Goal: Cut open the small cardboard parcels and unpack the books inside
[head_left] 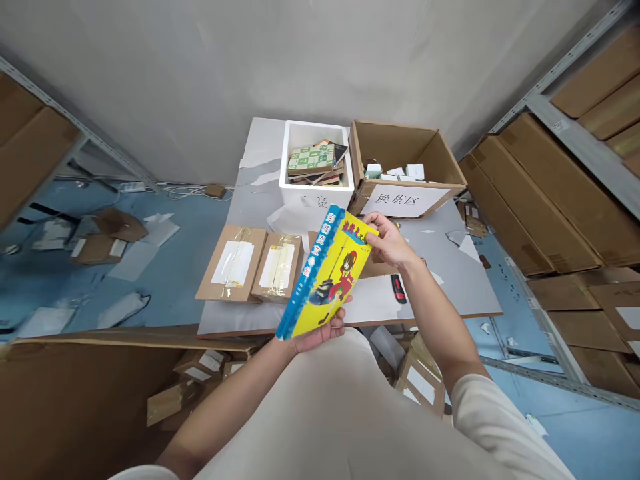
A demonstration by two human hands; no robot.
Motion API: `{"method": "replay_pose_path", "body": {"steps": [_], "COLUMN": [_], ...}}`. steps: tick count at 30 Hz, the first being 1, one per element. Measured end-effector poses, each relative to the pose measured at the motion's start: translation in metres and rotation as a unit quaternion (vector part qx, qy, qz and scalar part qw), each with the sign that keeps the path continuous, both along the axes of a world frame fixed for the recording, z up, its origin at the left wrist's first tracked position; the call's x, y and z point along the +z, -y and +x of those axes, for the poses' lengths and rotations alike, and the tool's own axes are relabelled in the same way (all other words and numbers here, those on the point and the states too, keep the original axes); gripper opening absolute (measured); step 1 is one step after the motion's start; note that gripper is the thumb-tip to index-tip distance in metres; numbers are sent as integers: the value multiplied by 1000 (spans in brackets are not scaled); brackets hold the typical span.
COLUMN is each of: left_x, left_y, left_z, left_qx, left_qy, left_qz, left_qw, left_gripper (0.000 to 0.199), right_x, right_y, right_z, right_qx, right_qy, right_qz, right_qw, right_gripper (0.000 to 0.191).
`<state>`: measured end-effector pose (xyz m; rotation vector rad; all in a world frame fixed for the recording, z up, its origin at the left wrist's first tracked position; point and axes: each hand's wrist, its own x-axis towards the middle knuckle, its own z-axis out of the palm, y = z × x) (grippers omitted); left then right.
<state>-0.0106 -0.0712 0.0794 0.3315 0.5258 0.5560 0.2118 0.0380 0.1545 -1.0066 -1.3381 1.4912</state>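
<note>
Bench (pixel 450 287): a low grey board over the blue floor, carrying boxes, parcels and scraps of paper.
Cardboard box (pixel 440 160): open, at the far right of the bench, with a white sheet of handwriting on its front and small white packs inside.
Foam box (pixel 293 160): white, just left of the cardboard box, touching it — holds a stack of books.
Parcels (pixel 250 263): two flat taped cardboard parcels side by side at the bench's near left.
Book (pixel 330 273): yellow cover with a cartoon figure and a blue spine, held tilted in the air above the bench's near edge, between both hands.
Right hand (pixel 390 243): closed on the book's upper right corner, thumb on the cover.
Left hand (pixel 320 333): cupped under the book's lower edge, fingers curled up around it — gripping.
Box cutter (pixel 397 288): red and black, lying on the bench just right of the book.
</note>
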Motion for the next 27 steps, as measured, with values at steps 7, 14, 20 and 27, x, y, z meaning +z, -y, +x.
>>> {"method": "replay_pose_path", "body": {"steps": [7, 14, 20, 27], "left_x": [-11, -19, -16, -18], "left_y": [-4, -1, -3, -10], "left_z": [-32, -35, -33, -31], "left_qx": [203, 225, 218, 204], "left_qy": [-75, -185, -146, -105], "left_qz": [63, 142, 115, 76], "left_qw": [974, 946, 958, 970], "left_gripper": [63, 44, 41, 40], "right_x": [5, -12, -18, -23], "right_y": [0, -5, -7, -6], "right_z": [1, 8, 18, 24], "right_qx": [-93, -126, -131, -77], "right_qy": [5, 8, 22, 4], "right_qz": [-43, -72, -72, -132], "right_qw": [995, 989, 989, 988], "right_gripper": [47, 44, 49, 52]}}
